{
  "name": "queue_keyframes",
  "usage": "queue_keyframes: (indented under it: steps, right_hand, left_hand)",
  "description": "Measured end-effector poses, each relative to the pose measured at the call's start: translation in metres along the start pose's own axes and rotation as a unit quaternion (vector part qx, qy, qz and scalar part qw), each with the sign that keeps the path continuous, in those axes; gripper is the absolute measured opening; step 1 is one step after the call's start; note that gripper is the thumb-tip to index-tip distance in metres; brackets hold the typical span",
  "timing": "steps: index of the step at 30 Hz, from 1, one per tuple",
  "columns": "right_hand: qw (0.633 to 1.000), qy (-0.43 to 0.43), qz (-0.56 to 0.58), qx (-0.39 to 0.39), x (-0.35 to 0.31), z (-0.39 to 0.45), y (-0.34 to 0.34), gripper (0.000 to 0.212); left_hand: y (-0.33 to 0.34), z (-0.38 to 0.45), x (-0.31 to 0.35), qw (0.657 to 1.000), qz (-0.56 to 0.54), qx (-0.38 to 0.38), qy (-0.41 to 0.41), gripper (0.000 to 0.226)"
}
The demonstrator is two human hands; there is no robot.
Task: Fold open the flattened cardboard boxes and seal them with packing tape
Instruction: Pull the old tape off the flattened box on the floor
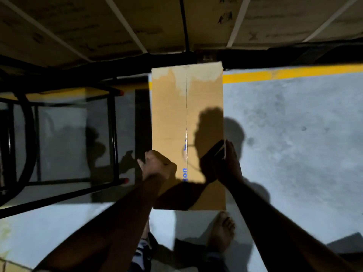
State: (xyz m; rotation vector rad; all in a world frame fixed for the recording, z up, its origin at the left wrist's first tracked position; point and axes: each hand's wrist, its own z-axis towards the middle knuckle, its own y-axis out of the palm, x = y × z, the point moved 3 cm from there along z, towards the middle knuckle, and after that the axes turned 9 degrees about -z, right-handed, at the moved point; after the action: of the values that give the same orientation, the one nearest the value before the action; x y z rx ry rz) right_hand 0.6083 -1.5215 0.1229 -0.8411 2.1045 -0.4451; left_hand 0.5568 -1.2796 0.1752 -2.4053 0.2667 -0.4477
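Underfoot lies a grey concrete floor, dimly lit and mottled, with a yellow painted line running across it toward the far side, where it meets deep shadow. Beyond that line, along the top of the view, stand large cardboard cartons bound with pale straps, filling the far side. To the left a black metal frame with red-tipped ends stands on the floor just beside the work, its bars throwing shadows over the concrete. Between the frame and the open floor, a long brown cardboard box stands on the floor in the middle of the view, its top face showing a centre seam, some blue lettering near the near end and torn pale patches at the far end. Both forearms reach in from the bottom and cross over the near part of the box, hiding its near left corner. The left hand grips the left edge of the box, fingers curled round it. The right hand, in heavy shadow, holds a dark tape roll over the right side of the top face, fingers wrapped about it. Below the box a bare foot rests on the floor.
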Motion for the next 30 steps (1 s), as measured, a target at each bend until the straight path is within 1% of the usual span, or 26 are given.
queue_keyframes:
  steps: [1,2,3,4,5,6,7,9,10,11,12,13,15,17,18,19,21,25,28,30]
  right_hand:
    - [0.998,-0.028,0.021,0.058,-0.009,-0.017,-0.009,0.057]
    - [0.994,-0.05,0.032,0.095,-0.021,-0.039,-0.02,0.048]
    - [0.989,-0.079,0.055,0.113,-0.032,-0.063,-0.033,0.041]
    - [0.987,-0.089,0.083,0.106,-0.048,-0.086,-0.048,0.037]
    - [0.987,-0.078,0.112,0.081,-0.064,-0.108,-0.066,0.036]
    - [0.987,-0.057,0.132,0.073,-0.082,-0.131,-0.086,0.038]
    - [0.982,-0.045,0.164,0.086,-0.101,-0.156,-0.107,0.037]
    - [0.965,-0.058,0.233,0.107,-0.139,-0.207,-0.147,0.038]
    - [0.96,-0.073,0.253,0.099,-0.16,-0.234,-0.169,0.04]
    - [0.956,-0.089,0.267,0.089,-0.181,-0.262,-0.19,0.039]
    - [0.951,-0.105,0.28,0.081,-0.205,-0.29,-0.215,0.038]
    - [0.945,-0.127,0.292,0.072,-0.228,-0.317,-0.237,0.036]
    - [0.941,-0.161,0.287,0.079,-0.276,-0.365,-0.267,0.031]
    - [0.931,-0.168,0.309,0.096,-0.323,-0.404,-0.281,0.024]
    - [0.926,-0.168,0.324,0.091,-0.347,-0.423,-0.282,0.017]
    - [0.924,-0.173,0.33,0.086,-0.37,-0.441,-0.279,0.017]
    - [0.919,-0.197,0.332,0.084,-0.413,-0.477,-0.262,0.023]
    - [0.913,-0.231,0.329,0.062,-0.483,-0.548,-0.191,0.021]
    - [0.918,-0.234,0.318,0.036,-0.535,-0.591,-0.121,0.016]
    - [0.925,-0.227,0.305,0.017,-0.565,-0.613,-0.079,0.015]
  left_hand:
    - [-0.005,-0.016,0.005,1.0,-0.009,0.011,0.014,0.068]
    - [-0.01,-0.035,0.012,0.999,-0.024,0.01,0.03,0.058]
    - [-0.018,-0.059,0.021,0.998,-0.039,-0.01,0.046,0.049]
    - [-0.026,-0.091,0.038,0.995,-0.071,-0.034,0.062,0.04]
    - [-0.037,-0.119,0.05,0.989,-0.118,-0.051,0.073,0.029]
    - [-0.049,-0.147,0.064,0.981,-0.153,-0.062,0.097,0.016]
    - [-0.067,-0.178,0.08,0.973,-0.177,-0.082,0.126,0.008]
    - [-0.105,-0.236,0.099,0.961,-0.191,-0.089,0.179,0.006]
    - [-0.123,-0.261,0.102,0.945,-0.218,-0.101,0.222,0.007]
    - [-0.15,-0.292,0.112,0.93,-0.232,-0.092,0.269,0.01]
    - [-0.174,-0.322,0.124,0.914,-0.256,-0.105,0.296,0.014]
    - [-0.202,-0.35,0.131,0.898,-0.28,-0.116,0.319,0.018]
    - [-0.263,-0.403,0.142,0.873,-0.328,-0.14,0.331,0.016]
    - [-0.323,-0.437,0.143,0.856,-0.337,-0.121,0.373,0.014]
    - [-0.352,-0.447,0.135,0.847,-0.334,-0.113,0.397,0.015]
    - [-0.379,-0.454,0.125,0.836,-0.335,-0.112,0.42,0.015]
    - [-0.431,-0.456,0.093,0.825,-0.341,-0.106,0.438,0.014]
    - [-0.526,-0.424,0.005,0.825,-0.357,-0.068,0.432,0.007]
    - [-0.592,-0.387,-0.061,0.835,-0.351,-0.067,0.419,0.013]
    - [-0.635,-0.366,-0.1,0.841,-0.338,-0.061,0.417,0.012]
